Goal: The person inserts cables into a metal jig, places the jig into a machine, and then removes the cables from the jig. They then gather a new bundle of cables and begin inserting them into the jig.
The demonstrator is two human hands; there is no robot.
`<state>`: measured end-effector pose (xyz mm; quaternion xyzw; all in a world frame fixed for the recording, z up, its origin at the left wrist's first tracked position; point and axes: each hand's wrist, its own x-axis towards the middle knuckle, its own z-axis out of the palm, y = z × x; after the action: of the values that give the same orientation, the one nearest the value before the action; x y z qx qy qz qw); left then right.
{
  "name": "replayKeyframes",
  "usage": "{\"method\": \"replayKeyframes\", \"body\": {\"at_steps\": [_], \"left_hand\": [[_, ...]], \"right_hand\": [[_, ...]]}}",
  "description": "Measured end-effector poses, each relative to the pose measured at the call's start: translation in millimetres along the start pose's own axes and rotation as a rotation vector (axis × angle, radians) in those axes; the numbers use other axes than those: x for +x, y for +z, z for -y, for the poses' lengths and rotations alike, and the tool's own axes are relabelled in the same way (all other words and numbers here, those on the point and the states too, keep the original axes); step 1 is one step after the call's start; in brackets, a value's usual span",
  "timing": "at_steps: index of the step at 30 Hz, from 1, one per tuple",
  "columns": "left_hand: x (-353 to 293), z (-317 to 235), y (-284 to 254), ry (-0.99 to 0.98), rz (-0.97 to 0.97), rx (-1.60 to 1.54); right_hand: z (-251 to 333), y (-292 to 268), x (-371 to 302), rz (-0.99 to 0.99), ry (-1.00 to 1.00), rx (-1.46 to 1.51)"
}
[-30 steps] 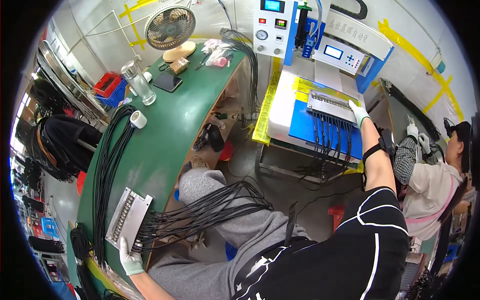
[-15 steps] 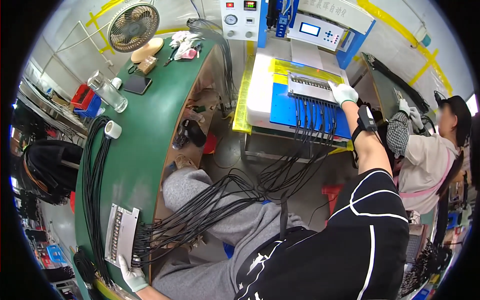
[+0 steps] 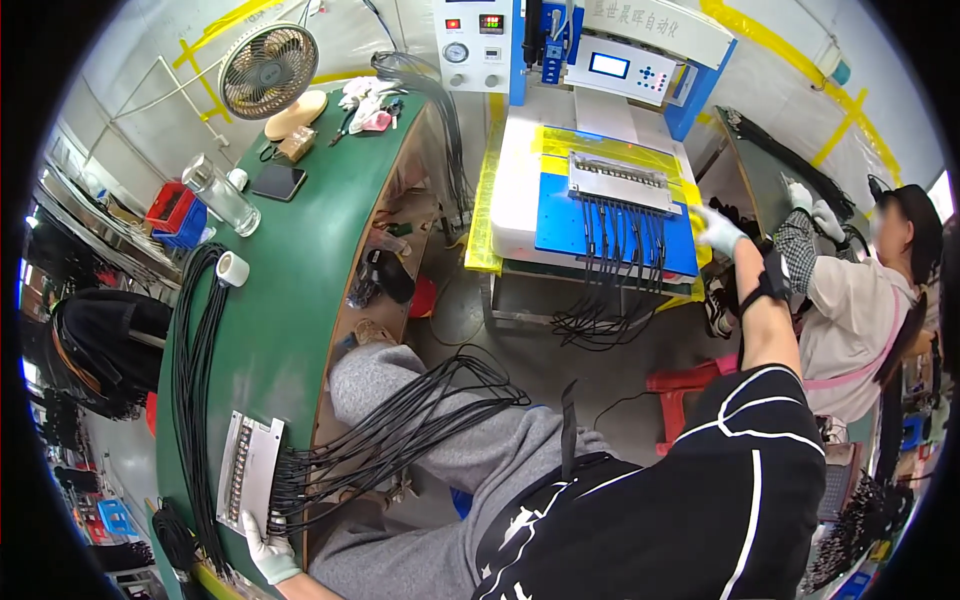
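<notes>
My white-gloved left hand [image 3: 268,552] is at the near end of a metal fixture [image 3: 250,475] on the green table, its fingers closed on the fixture's lower edge. A row of small parts sits in this fixture, and black cables [image 3: 420,410] run from it across my lap. My right hand [image 3: 718,232], gloved too, hovers empty beside the right edge of the machine's blue plate [image 3: 560,215], fingers apart. On that plate lies a second metal fixture [image 3: 620,183], apart from the hand, with several black cables [image 3: 610,240] hanging down over the front.
Behind the blue plate stands a bench machine with a control panel [image 3: 610,66]. The green table [image 3: 285,330] carries a fan [image 3: 268,72], glass bottle [image 3: 222,195], phone [image 3: 278,182], tape roll [image 3: 232,268] and cable bundle [image 3: 190,390]. A co-worker [image 3: 850,300] sits right, near a red stool [image 3: 680,390].
My right hand has let go of the fixture on the blue plate and moved right and down. That fixture's cables now hang apart from those on my lap. My left hand keeps its place.
</notes>
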<state>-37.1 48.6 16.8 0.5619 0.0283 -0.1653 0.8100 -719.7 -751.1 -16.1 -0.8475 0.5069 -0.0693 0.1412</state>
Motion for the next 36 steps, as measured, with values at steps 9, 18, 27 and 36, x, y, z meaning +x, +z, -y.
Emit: {"method": "replayKeyframes", "body": {"at_steps": [9, 18, 27, 36], "left_hand": [[-2, -12, -6, 0.003, 0.021, 0.020], [-44, 2, 32, 0.210, -0.037, 0.283], [-54, -18, 28, -0.098, -0.098, 1.009], [-58, -6, 39, 0.024, -0.269, 1.304]], "right_hand": [[58, 50, -60, -0.103, 0.258, -0.141], [150, -58, 6, -0.387, 0.153, 0.356], [558, 59, 39, 0.686, -0.663, 1.149], [803, 156, -68, 0.856, -0.813, 0.351]]}}
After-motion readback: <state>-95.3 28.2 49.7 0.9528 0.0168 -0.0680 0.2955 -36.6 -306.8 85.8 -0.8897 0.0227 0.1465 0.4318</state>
